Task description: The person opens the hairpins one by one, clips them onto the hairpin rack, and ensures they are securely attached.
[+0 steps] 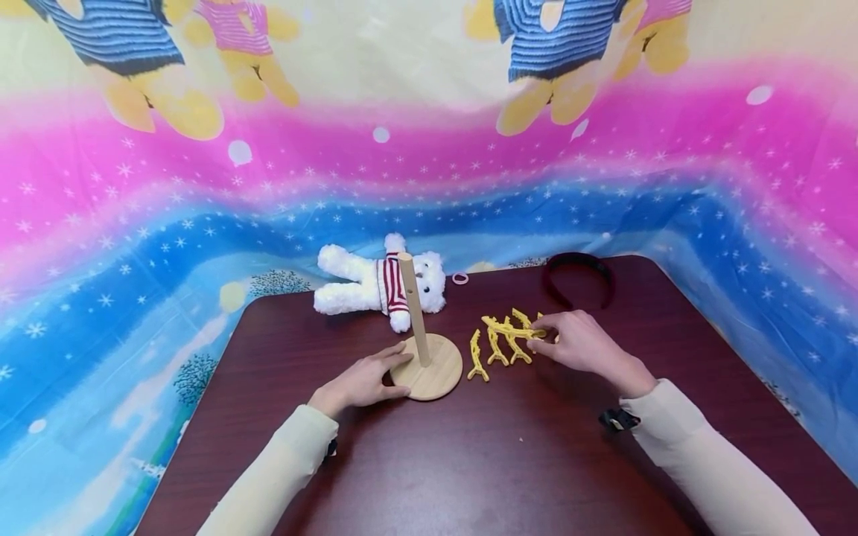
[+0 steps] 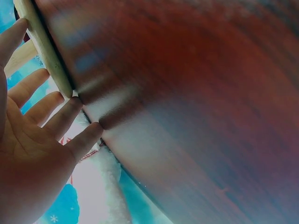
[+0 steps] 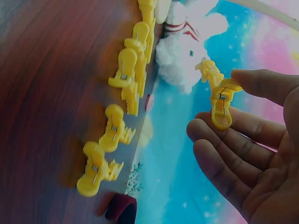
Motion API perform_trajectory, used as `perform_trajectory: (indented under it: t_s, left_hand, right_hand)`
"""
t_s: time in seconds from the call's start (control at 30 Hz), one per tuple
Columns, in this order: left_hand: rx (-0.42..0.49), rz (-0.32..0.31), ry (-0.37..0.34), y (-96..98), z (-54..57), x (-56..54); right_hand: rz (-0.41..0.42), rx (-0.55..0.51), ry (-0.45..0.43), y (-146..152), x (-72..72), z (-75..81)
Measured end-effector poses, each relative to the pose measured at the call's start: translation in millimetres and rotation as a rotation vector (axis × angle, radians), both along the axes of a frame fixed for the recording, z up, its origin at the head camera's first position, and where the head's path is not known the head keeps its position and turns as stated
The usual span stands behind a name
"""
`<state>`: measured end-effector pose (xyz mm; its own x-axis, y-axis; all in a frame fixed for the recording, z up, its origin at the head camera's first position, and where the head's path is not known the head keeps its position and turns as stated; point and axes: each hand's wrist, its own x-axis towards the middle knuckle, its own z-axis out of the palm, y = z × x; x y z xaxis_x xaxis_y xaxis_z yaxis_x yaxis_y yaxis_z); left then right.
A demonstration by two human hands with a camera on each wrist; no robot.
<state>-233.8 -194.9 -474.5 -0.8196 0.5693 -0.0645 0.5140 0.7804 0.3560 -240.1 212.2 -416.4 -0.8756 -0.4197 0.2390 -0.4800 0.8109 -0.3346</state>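
Observation:
A wooden stand with a round base [image 1: 439, 380] and an upright post [image 1: 414, 313] stands on the table. My left hand [image 1: 365, 380] touches the left rim of the base with spread, fairly straight fingers; in the left wrist view the base edge [image 2: 44, 49] lies by the fingertips. My right hand [image 1: 582, 342] pinches a yellow spring clip [image 3: 222, 100] between thumb and fingers, raised over the others. Several more yellow clips [image 1: 477, 357] lie in a row right of the base, seen in the right wrist view with metal springs.
Behind the stand, a white plush bear [image 1: 348, 283] in a red-striped top lies on its back. A small pink ring [image 1: 460, 283] is at the table's far edge, and a dark red headband [image 1: 551, 286] at the far right. A printed cloth [image 1: 382, 171] surrounds the table [image 1: 469, 461].

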Motion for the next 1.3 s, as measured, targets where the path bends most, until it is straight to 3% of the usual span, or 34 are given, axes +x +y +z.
perform_trajectory:
  t_s: [0.5, 1.3]
  left_hand:
    - [0.020, -0.010, 0.020, 0.0, 0.7, 0.3]
    - [0.009, 0.004, 0.009, -1.1, -2.0, -0.9]
  right_hand:
    - [0.093, 0.006, 0.040, -29.6, 1.9, 1.7]
    - [0.224, 0.011, -0.007, -71.9, 10.6, 2.4]
